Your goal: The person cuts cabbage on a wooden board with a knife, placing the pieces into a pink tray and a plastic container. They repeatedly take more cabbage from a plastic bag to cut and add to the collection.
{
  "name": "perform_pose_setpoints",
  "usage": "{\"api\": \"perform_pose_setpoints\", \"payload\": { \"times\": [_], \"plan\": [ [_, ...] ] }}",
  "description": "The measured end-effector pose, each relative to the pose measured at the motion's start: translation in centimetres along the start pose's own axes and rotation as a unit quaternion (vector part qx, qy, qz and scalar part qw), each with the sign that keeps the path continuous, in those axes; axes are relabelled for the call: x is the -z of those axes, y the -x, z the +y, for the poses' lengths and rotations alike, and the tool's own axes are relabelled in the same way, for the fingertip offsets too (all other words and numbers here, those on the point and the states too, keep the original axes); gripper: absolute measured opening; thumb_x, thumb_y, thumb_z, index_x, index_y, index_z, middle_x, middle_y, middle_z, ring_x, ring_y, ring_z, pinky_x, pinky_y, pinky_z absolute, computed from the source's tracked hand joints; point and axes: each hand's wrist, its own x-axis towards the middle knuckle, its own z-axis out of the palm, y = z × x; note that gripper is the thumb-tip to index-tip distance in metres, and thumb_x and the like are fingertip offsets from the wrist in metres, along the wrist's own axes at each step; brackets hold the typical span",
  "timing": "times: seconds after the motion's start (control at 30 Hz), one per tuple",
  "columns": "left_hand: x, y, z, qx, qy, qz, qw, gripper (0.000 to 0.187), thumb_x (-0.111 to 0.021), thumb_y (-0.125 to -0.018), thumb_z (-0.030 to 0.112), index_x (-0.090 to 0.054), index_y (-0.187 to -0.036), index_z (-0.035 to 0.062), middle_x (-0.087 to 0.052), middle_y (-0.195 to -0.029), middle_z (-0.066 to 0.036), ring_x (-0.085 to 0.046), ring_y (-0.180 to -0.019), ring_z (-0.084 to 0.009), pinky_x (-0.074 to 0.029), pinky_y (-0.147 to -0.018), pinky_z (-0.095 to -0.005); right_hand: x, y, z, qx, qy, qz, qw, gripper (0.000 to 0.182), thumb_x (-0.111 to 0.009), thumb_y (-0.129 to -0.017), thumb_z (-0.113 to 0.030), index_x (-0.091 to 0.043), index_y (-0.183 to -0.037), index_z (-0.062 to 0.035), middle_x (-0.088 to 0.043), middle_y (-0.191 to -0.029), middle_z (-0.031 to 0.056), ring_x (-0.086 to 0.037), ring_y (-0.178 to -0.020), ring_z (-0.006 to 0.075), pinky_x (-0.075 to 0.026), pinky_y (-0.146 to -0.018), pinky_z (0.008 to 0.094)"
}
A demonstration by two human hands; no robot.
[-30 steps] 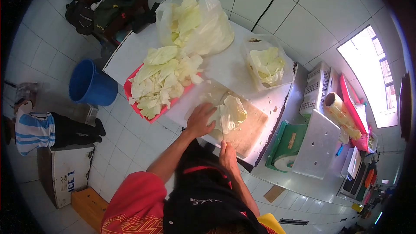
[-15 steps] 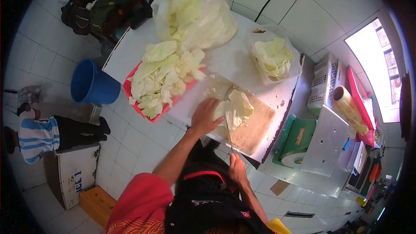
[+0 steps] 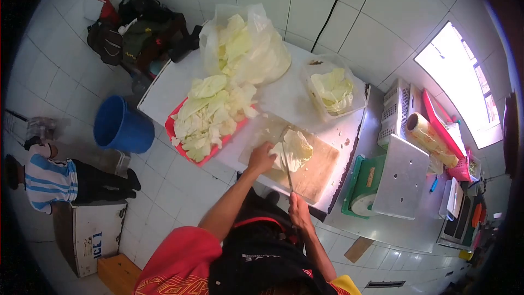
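Note:
A wooden cutting board (image 3: 319, 177) lies on the white table, with a piece of pale cabbage (image 3: 297, 152) on it. My left hand (image 3: 262, 158) rests at the cabbage's left edge, its fingers drawn together; what they grip is too small to make out. My right hand (image 3: 298, 207) is closed around the handle of a knife (image 3: 287, 172), whose blade lies across the left part of the cabbage. To the left, a red basket (image 3: 226, 140) is heaped with torn cabbage leaves (image 3: 210, 114).
Behind stand a plastic bag (image 3: 267, 54) of leaves and a clear tub (image 3: 355, 101) with cabbage. A green scale (image 3: 365, 186) is at the right. On the left are a blue bucket (image 3: 123, 125) and another person (image 3: 52, 177) by a white box.
The view has shifted, so the table sits lower in the frame. My left hand's fingers, spread before, are drawn in beside the cabbage. The knife blade reaches farther over the cabbage.

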Motion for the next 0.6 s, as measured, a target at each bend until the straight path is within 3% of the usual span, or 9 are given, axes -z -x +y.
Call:
{"api": "perform_pose_setpoints", "payload": {
  "times": [0.13, 0.2, 0.23, 0.37, 0.6],
  "plan": [
    [-0.7, -1.2, -1.9, 0.058, 0.006, -0.012, 0.998, 0.045, -0.077, -0.083, 0.034, -0.07, -0.117, 0.0064, -0.073, -0.11, -0.017, -0.07, -0.103, -0.0336, -0.053, -0.091, -0.0416, -0.8, -2.5, -2.9, -0.011, 0.016, -0.006, 1.0, 0.061, -0.031, -0.109, -0.05, -0.054, -0.091, 0.0029, -0.054, -0.073, 0.0179, -0.055, -0.07, 0.0304, -0.045, -0.07, 0.0453],
    [-0.6, -1.6, -1.5, 0.078, 0.01, -0.014, 0.997, 0.039, -0.075, -0.084, 0.04, -0.075, -0.104, 0.0066, -0.074, -0.102, -0.016, -0.07, -0.1, -0.0328, -0.054, -0.087, -0.0424, -1.4, -3.2, -3.0, -0.003, 0.036, 0.013, 0.999, 0.065, -0.03, -0.109, -0.053, -0.056, -0.094, 0.0049, -0.057, -0.076, 0.0227, -0.058, -0.074, 0.0363, -0.046, -0.074, 0.0481],
    [-0.5, -1.4, -1.0, 0.087, -0.006, -0.013, 0.996, 0.038, -0.074, -0.085, 0.04, -0.075, -0.103, 0.0069, -0.074, -0.101, -0.015, -0.071, -0.098, -0.0327, -0.054, -0.086, -0.0428, -1.2, -3.1, -3.6, -0.023, 0.033, 0.0, 0.999, 0.067, -0.03, -0.109, -0.053, -0.058, -0.099, 0.0069, -0.061, -0.085, 0.0311, -0.062, -0.086, 0.0464, -0.046, -0.08, 0.0526],
    [0.0, -1.3, 0.6, 0.119, -0.031, -0.013, 0.992, 0.035, -0.073, -0.086, 0.041, -0.075, -0.098, 0.0085, -0.075, -0.097, -0.013, -0.071, -0.094, -0.0326, -0.054, -0.083, -0.0437, -0.7, -2.8, -4.8, -0.021, 0.072, 0.024, 0.997, 0.061, -0.032, -0.109, -0.047, -0.061, -0.101, 0.0064, -0.063, -0.096, 0.0372, -0.06, -0.1, 0.0547, -0.045, -0.085, 0.0577],
    [-0.7, -0.8, -0.4, 0.078, -0.019, 0.035, 0.996, 0.034, -0.072, -0.087, 0.04, -0.074, -0.099, 0.0077, -0.075, -0.094, -0.014, -0.071, -0.09, -0.0323, -0.054, -0.08, -0.0433, -0.6, -1.7, -5.3, -0.054, 0.077, 0.009, 0.996, 0.058, -0.035, -0.109, -0.044, -0.063, -0.1, 0.006, -0.064, -0.1, 0.0381, -0.06, -0.104, 0.0558, -0.045, -0.088, 0.0592]
  ]
}}
